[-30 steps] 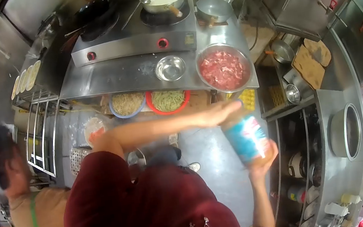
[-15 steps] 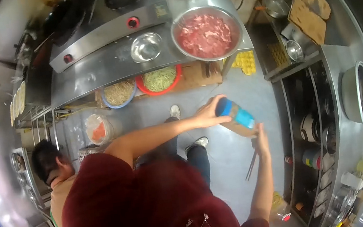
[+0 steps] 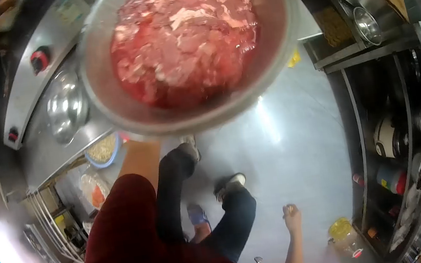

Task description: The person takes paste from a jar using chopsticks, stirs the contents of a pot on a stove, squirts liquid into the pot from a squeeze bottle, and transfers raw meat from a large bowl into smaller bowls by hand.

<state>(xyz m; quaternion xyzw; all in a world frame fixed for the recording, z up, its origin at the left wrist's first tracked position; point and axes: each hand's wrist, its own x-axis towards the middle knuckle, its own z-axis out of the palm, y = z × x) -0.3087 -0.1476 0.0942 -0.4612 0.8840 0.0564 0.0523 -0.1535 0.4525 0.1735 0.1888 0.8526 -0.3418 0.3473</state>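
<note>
A large steel bowl of raw sliced meat fills the upper middle, very close to the camera. My left forearm reaches forward and disappears beneath the bowl's near rim, so that hand and anything in it are hidden. Low on the right, over the floor, my right hand hangs with its fingers curled closed, away from the bowl. Whatever those fingers hold, if anything, is too small to make out. The blue-lidded container is out of sight.
A small shiny steel bowl stands on the counter at left. Below it are a blue-rimmed basin and a whitish bucket. Another person's slippered foot is near my legs. Shelves line the right; a yellow-capped jug stands beside them.
The view has moved much closer to the meat bowl. My left hand went under its rim with the blue-lidded container, now unseen. My right hand dropped lower; the chopsticks no longer show.
</note>
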